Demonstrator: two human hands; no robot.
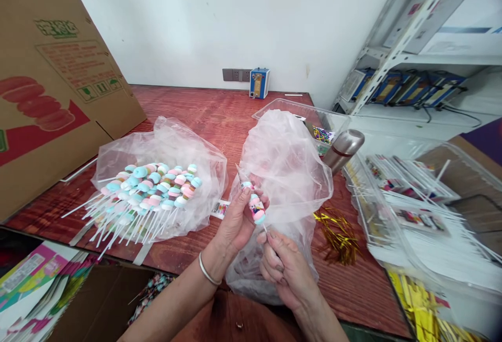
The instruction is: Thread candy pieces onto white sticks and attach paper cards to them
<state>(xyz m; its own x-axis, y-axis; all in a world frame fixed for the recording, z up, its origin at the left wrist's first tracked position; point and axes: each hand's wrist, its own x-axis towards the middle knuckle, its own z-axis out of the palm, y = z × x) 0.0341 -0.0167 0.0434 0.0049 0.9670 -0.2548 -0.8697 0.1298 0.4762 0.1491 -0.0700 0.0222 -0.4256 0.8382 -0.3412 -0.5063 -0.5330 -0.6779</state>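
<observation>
A marshmallow lollipop (258,213) of pink, white and pale blue pieces is held over the table. The fingers of my left hand (240,219) are closed round its sweet part, and something dark and pointed sticks up past them. Below, my right hand (286,263) pinches the thin white stick. Under both hands lies a crumpled clear plastic bag (286,159). To the left, a pile of similar marshmallow lollipops (152,187) rests on another clear bag (207,159), sticks towards me. A small printed card (220,209) peeks out between the bags.
A big cardboard box (66,65) stands at the left. Right of the bag are a steel flask (343,149), gold twist ties (338,235) and a clear tray (415,258) with white sticks. A small blue device (259,83) stands against the wall. Metal shelving (392,59) rises at the right.
</observation>
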